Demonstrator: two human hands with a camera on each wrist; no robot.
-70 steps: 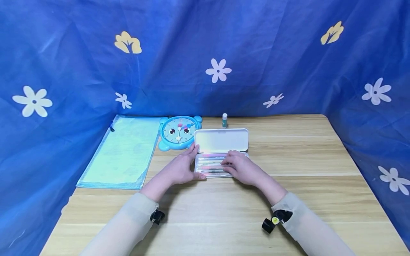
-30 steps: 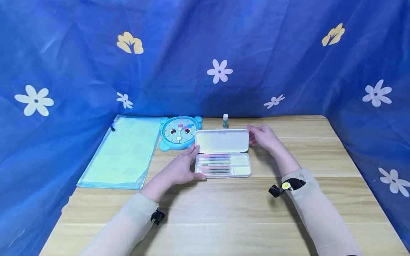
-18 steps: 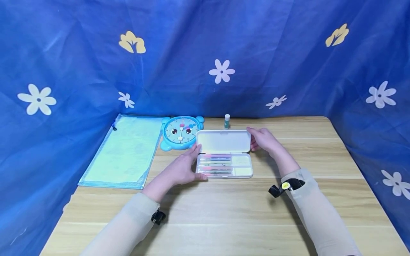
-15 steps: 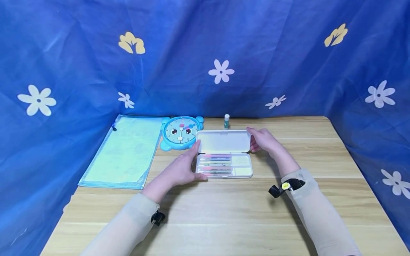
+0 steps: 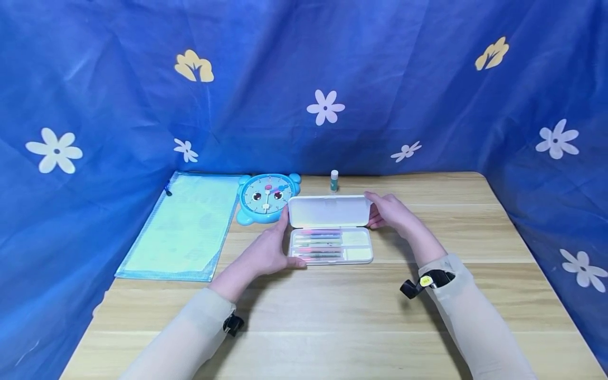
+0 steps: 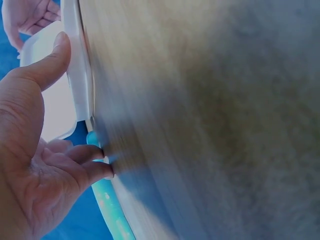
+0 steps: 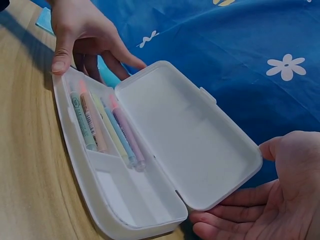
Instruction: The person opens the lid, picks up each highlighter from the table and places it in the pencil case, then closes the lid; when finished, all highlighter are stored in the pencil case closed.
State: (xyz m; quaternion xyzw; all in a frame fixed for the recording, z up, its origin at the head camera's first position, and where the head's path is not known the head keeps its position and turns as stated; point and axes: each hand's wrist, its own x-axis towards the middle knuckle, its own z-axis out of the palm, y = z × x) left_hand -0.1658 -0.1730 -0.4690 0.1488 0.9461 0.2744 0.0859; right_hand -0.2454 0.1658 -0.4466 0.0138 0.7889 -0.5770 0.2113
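A white pencil case (image 5: 349, 239) lies with its lid (image 7: 185, 135) raised on the table. Several pastel highlighter pens (image 7: 117, 127) fill its left part, while the right compartments show bare. At the case's left end, my left hand (image 5: 266, 250) holds it, thumb on the front corner and index finger against the lid's edge. My right hand (image 5: 393, 214) holds the lid's right side, its thumb on the edge and fingers behind and below. In the left wrist view, the left thumb (image 6: 52, 60) overlaps the white case.
Behind the left hand lies a blue toy clock (image 5: 266, 196) with an animal face. A light-blue mesh zip pouch (image 5: 182, 227) is at the left. A glue stick (image 5: 334, 181) stands behind the case. A blue flowered cloth (image 5: 266, 116) hangs around the wooden table (image 5: 332, 327).
My right hand has left the pens and gone to the lid's right edge. The lid now leans slightly forward. My left index finger has shifted up along the lid.
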